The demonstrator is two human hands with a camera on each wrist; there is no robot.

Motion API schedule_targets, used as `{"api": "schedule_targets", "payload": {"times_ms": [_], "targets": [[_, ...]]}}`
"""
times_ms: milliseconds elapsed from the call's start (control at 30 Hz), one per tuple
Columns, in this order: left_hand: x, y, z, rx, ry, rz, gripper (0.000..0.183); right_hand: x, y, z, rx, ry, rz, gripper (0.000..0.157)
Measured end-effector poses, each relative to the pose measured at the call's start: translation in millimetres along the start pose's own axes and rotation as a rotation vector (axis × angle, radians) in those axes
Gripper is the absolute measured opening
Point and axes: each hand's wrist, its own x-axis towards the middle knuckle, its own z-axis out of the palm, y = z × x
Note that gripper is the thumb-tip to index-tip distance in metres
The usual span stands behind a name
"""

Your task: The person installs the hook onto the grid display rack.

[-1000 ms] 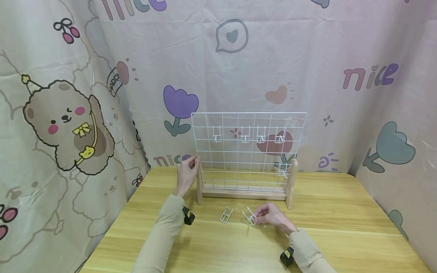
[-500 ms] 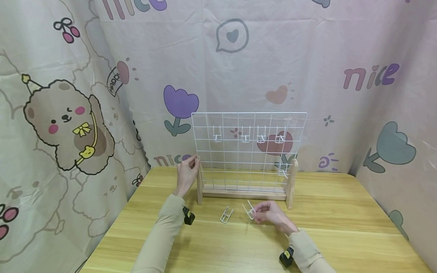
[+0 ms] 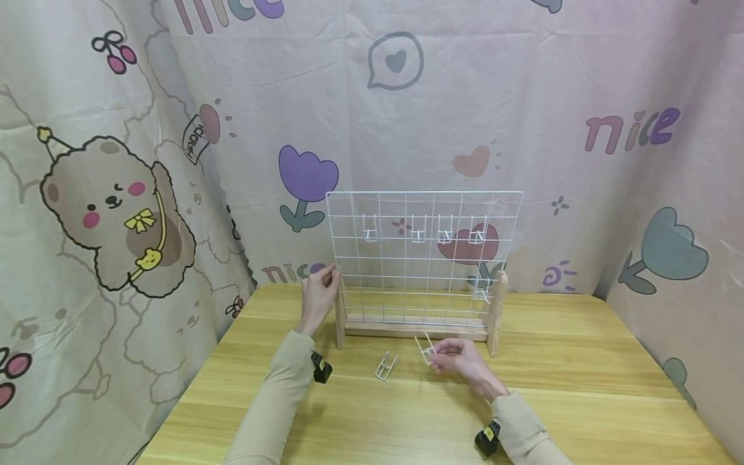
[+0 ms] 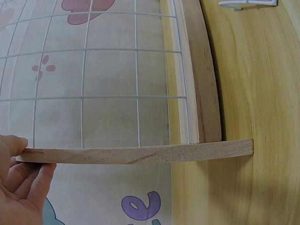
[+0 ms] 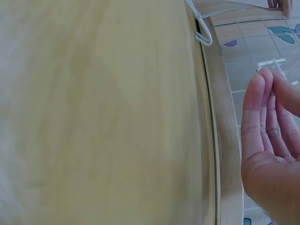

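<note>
A white wire grid (image 3: 424,192) stands upright in a wooden base (image 3: 415,332). My left hand (image 3: 318,294) pinches the top of the base's left post (image 4: 136,155), thumb on one face and fingers on the other in the left wrist view. In front of the grid's lower part, my right hand (image 3: 463,365) holds a white wire hook (image 3: 428,351) by thumb and fingertips, raised above the table with its two prongs pointing up. In the right wrist view the fingertips partly hide that hook. Another white wire hook (image 3: 385,368) lies on the table to its left.
Several white hooks (image 3: 418,236) hang in a row high on the grid. One more hook (image 3: 482,295) hangs low near the right post (image 3: 495,316). The wooden table (image 3: 372,420) reaches back to a printed curtain (image 3: 395,129).
My right hand has lifted the hook a little, up and toward the grid. The left hand stays at the post, and the hook on the table has not moved.
</note>
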Motion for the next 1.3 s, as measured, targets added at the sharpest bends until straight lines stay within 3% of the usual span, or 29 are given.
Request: {"api": "schedule_targets", "payload": {"times_ms": [733,1067,1300], "targets": [[0.4,-0.6,-0.3,-0.005,-0.002,0.005,0.032,5.0,-0.7,4.7,0.149,0.209,-0.16,0.026],[0.4,0.1,-0.2,-0.001,-0.001,0.0,0.032,7.8,-4.1,8.0,0.196,0.278,-0.233,0.013],[0.4,-0.1,0.0,-0.008,-0.005,-0.008,0.033,10.6,-9.6,11.6,0.206,0.335,-0.255,0.025]]}}
